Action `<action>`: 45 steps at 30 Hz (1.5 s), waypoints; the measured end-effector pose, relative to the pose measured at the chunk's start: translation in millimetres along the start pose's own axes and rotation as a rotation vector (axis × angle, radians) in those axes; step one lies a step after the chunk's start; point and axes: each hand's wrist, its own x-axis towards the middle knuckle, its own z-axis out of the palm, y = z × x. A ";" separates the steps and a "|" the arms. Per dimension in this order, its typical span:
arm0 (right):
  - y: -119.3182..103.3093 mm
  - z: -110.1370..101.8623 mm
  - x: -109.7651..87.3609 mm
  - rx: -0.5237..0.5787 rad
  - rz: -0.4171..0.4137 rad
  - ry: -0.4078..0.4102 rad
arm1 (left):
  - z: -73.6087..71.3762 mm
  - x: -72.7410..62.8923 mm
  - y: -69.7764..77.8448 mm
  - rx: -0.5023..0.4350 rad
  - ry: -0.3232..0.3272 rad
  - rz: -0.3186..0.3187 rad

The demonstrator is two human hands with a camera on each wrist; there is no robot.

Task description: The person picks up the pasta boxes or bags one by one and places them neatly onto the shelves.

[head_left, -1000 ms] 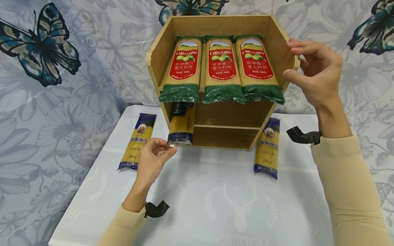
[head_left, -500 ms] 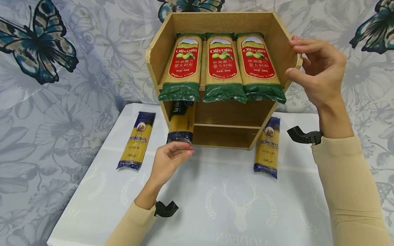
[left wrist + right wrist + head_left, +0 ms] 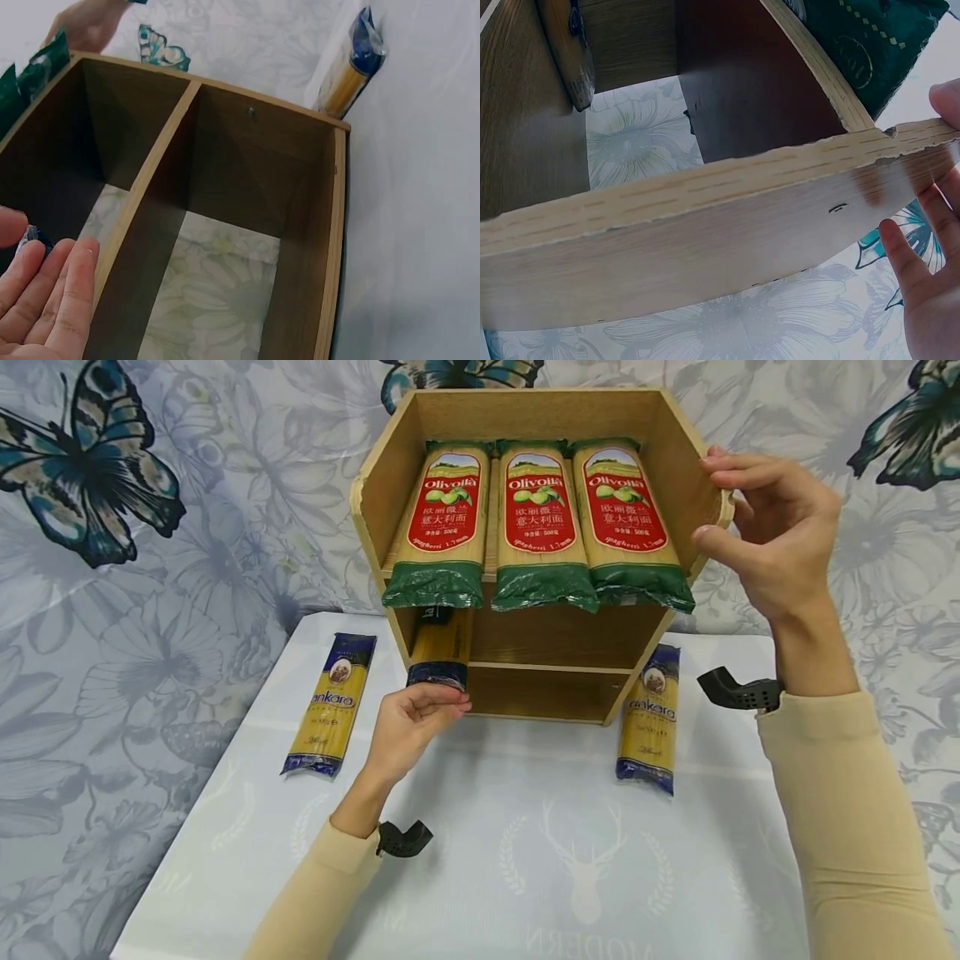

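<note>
At the far left, a blue-and-yellow packet (image 3: 330,706) lies flat on the white worktop (image 3: 465,877), well apart from the wooden shelf (image 3: 543,406), so it does not obstruct the arm. Next comes the left hand (image 3: 408,731), whose fingers are nearly straight and held side by side, with the thumb apart; they touch the front end of the spaghetti packet (image 3: 441,647), a contact which seems better for pushing than for gripping. This packet is in the middle compartment, against the left side, its end near the front edge. Above, three Olivoilà packets (image 3: 540,510) lie in one row, their green ends hanging over the board, probably because it is shallower than they are long. Further right, another Ankara packet (image 3: 649,727) rests beside the shelf. Finally, the right hand (image 3: 787,527) holds the right side panel narrowly between thumb and fingers, I suppose to steady the shelf against the push.
</note>
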 end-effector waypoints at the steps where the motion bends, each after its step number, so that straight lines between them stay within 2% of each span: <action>1: 0.2 -0.1 0.0 -0.001 -0.001 -0.001 | -0.7 2.3 -0.9 0.007 0.001 0.004; 5: 0.6 -0.7 0.3 -0.007 -0.006 -0.006 | -3.6 11.7 -3.2 0.032 -0.002 0.007; 16: 1.2 -1.5 0.5 0.007 0.000 -0.013 | -13.4 31.5 -7.1 0.016 -0.047 -0.012; 26: 0.3 -0.3 0.5 0.016 0.003 -0.001 | -18.4 40.0 -14.6 -0.059 -0.085 0.014; 34: 0.6 0.3 -0.7 0.031 0.005 0.003 | -20.0 35.7 -13.2 -0.089 -0.119 0.005; 39: 2.0 0.0 -1.4 0.026 0.000 -0.008 | -22.0 23.7 -8.5 -0.085 -0.133 0.021; 45: 1.1 -0.1 -0.4 0.026 -0.006 -0.005 | -29.2 8.0 1.9 -0.026 -0.135 0.070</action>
